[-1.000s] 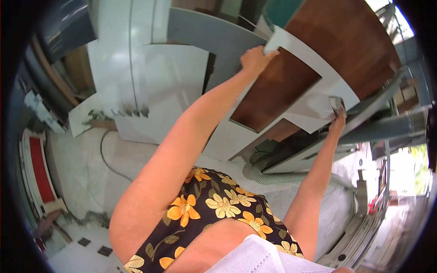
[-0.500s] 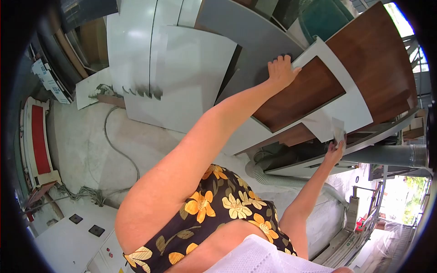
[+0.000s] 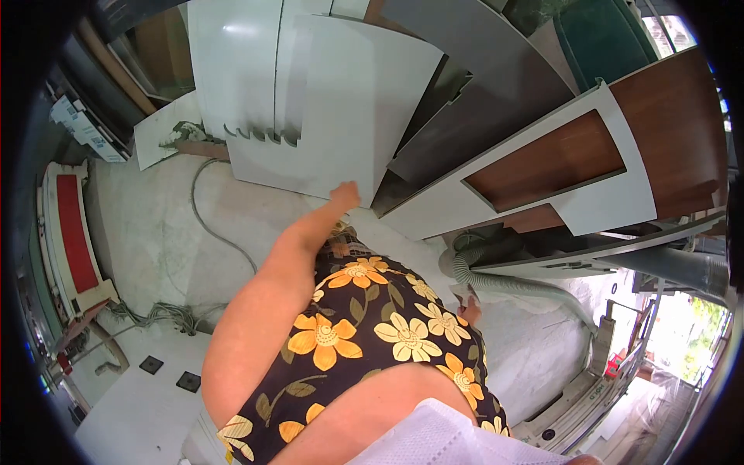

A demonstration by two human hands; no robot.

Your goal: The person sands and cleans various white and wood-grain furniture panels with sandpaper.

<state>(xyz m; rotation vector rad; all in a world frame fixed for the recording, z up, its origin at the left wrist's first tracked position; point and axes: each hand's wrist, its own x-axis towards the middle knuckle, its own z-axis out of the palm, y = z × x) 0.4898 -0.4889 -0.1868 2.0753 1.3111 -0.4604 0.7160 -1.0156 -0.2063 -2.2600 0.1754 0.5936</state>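
Note:
My left hand [image 3: 346,195], its fingers curled in, is in front of the lower edge of a flat white panel [image 3: 349,101] and holds nothing that shows. Low on the other side, my right hand [image 3: 470,311] is partly hidden by the flowered clothing [image 3: 364,310]. Its fingers are closed on a small thin flat piece [image 3: 464,292], greyish and too small to name. Beyond both hands, a white panel with a rectangular cutout [image 3: 635,163] leans against brown wood-grain boards [image 3: 674,116].
A grey ribbed hose [image 3: 511,285] runs along the floor at right, beneath the leaning boards. A cable [image 3: 196,198] curves across the pale floor [image 3: 139,225]. Grey panels [image 3: 496,101] lean behind. At left stands a white unit with a red panel [image 3: 75,232].
My left hand has come off the cutout white panel and down toward my body. My right hand has dropped to my side, keeping the thin piece. The view has shifted slightly.

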